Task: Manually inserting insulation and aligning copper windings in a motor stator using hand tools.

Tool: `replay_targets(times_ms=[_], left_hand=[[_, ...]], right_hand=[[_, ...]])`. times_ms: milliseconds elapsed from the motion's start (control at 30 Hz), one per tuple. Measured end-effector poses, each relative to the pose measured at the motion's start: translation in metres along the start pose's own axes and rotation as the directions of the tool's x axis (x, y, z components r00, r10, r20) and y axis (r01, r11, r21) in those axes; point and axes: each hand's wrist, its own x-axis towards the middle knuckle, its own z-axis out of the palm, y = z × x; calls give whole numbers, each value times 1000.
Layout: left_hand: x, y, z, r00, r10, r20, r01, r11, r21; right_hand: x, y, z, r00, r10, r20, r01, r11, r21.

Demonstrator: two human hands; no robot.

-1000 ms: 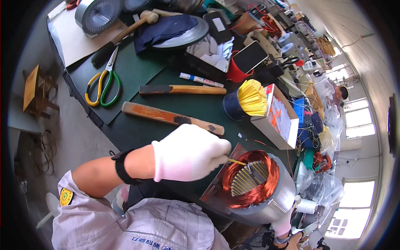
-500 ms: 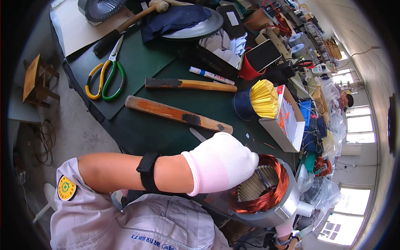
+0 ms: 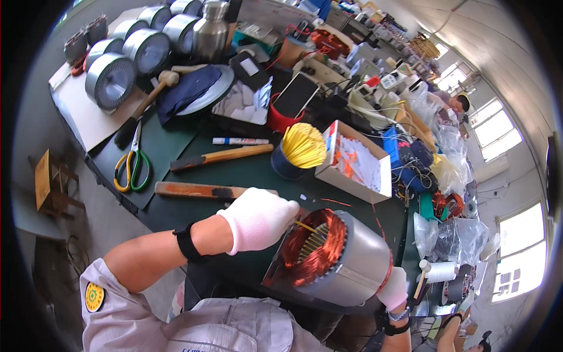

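A grey cylindrical motor stator lies on its side near the bench's front edge, with red-brown copper windings bulging from its end. My left hand, in a white and pink knit glove, is closed at the near opening. Its fingertips pinch a thin yellow strip that points into the bore, beside the pale slot liners. At the stator's other end, my gloved right hand rests against the rim by some red wires. The stator hides its fingers.
Two wooden sticks, scissors and a mallet lie left. Beyond the stator stand a dark cup of yellow strips and a white carton. Metal cores stand at far left. Another person is at the back.
The view has shifted, showing more of the bench's back. A yellow strip now shows between my left fingertips at the bore. More of the stator's outer side and of my right hand is visible.
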Motion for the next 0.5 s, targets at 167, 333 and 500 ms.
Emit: replay_targets(times_ms=[167,333,500], left_hand=[[11,11,2,999,-15,40,15,1000,-1],[9,15,3,998,-50,43,50,999,2],[20,45,3,997,-53,58,44,987,154]], right_hand=[[3,5,8,994,-28,-110,38,995,91],[-8,-1,-22,997,69,26,-68,997,-41],[-21,-11,-28,992,36,-121,-44,997,-60]])
